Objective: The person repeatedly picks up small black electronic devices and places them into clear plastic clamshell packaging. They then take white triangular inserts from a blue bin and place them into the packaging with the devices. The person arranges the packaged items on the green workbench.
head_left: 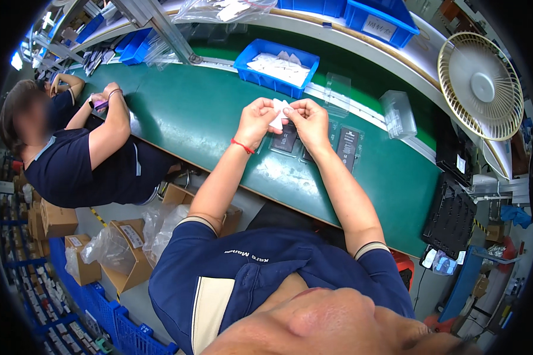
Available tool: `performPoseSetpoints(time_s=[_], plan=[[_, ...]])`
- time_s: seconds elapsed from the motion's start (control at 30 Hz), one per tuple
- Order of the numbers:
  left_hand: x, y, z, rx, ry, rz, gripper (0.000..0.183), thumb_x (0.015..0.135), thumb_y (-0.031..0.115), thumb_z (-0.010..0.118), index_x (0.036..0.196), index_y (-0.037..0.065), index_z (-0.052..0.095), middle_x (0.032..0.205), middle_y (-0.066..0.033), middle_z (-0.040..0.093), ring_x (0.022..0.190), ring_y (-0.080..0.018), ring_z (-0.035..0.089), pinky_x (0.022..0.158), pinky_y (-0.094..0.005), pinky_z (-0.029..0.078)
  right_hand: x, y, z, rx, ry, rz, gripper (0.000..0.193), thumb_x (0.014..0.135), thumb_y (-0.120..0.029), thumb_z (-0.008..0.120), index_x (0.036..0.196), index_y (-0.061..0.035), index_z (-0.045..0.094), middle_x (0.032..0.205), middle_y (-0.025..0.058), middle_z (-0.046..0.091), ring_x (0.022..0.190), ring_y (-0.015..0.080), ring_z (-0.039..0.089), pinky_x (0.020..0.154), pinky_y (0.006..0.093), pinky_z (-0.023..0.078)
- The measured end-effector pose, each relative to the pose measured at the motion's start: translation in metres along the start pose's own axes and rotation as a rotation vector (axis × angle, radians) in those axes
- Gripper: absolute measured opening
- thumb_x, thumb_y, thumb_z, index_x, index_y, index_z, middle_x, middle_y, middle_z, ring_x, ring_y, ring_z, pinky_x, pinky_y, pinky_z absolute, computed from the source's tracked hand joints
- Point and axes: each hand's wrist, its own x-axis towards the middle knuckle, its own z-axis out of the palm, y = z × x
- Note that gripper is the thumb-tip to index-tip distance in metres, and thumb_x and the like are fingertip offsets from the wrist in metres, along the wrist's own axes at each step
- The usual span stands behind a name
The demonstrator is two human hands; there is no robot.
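Observation:
Over the green table (207, 142), my left hand (256, 123) and my right hand (310, 121) meet fingertip to fingertip. Between them is a small white pointed piece (277, 120), pinched by the fingers of both hands. Its material is too small to make out. Just below my hands lies a flat black phone battery (283, 142) in a clear plastic tray, partly covered by my right hand. To the right, beside my right forearm, another black battery (348, 145) rests in clear plastic. Behind my hands, a blue bin (266, 84) contains many similar white pieces.
Clear plastic trays (399, 115) stand at the right of the table. A round fan (482, 87) and another blue bin (391, 32) are above. Black trays (449, 213) lean at the table's right end. At the left a co-worker (83, 154) sits, arms on the table.

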Motion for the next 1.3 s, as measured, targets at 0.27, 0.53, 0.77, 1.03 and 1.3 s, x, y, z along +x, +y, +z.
performPoseSetpoints(time_s=[0.27, 0.53, 0.77, 1.03, 1.3], plan=[[-0.040, -0.006, -0.032, -0.002, 0.192, 0.022, 0.017, 0.093, 0.000, 0.054, 0.110, -0.004, 0.052, 0.099, -0.0156, 0.068, 0.084, -0.0207, 0.070, 0.055, -0.0261, 0.058, -0.018, 0.008, -0.002, -0.852, -0.025, -0.282, 0.009, 0.074, -0.017, 0.076, 0.081, -0.0109, 0.075, 0.077, 0.0052, 0.068, 0.080, 0.0254, 0.061, 0.083, 0.0396, 0.041], [-0.044, -0.014, -0.015, 0.008, -0.033, -0.051, 0.017, 0.092, 0.000, 0.056, 0.109, -0.004, 0.055, 0.097, -0.0139, 0.068, 0.081, -0.0181, 0.069, 0.057, -0.0271, 0.059, -0.029, -0.008, -0.002, -0.554, -0.215, -0.268, 0.017, 0.080, -0.026, 0.073, 0.091, -0.0133, 0.074, 0.082, 0.0021, 0.070, 0.090, 0.0215, 0.058, 0.085, 0.0395, 0.034], [-0.043, -0.019, -0.031, 0.130, 0.084, 0.118, 0.026, 0.090, -0.010, 0.052, 0.115, -0.007, 0.058, 0.106, -0.0131, 0.066, 0.096, -0.0158, 0.065, 0.081, -0.0266, 0.056, -0.049, -0.019, -0.051, -1.081, 0.106, -0.768, 0.012, 0.076, -0.014, 0.072, 0.088, -0.0120, 0.071, 0.081, -0.0006, 0.067, 0.087, 0.0197, 0.058, 0.085, 0.0392, 0.035], [-0.045, -0.027, -0.046, 1.322, 0.105, 0.739, 0.035, 0.073, -0.007, 0.055, 0.103, 0.003, 0.070, 0.109, -0.0162, 0.067, 0.107, -0.0366, 0.061, 0.092, -0.0423, 0.049, -0.069, -0.012, -0.077, -1.253, -0.102, -0.680, 0.025, 0.074, -0.025, 0.075, 0.091, -0.0077, 0.070, 0.101, 0.0063, 0.065, 0.103, 0.0265, 0.054, 0.095, 0.0491, 0.033], [0.029, 0.045, -0.027, 1.221, 0.037, 0.804, 0.026, 0.076, 0.001, 0.063, 0.101, 0.003, 0.070, 0.109, -0.0163, 0.066, 0.106, -0.0350, 0.058, 0.092, -0.0428, 0.046, -0.067, -0.013, -0.075, -1.111, -0.026, -0.715, 0.020, 0.073, -0.021, 0.076, 0.085, -0.0068, 0.070, 0.093, 0.0047, 0.066, 0.098, 0.0241, 0.056, 0.095, 0.0501, 0.033]])
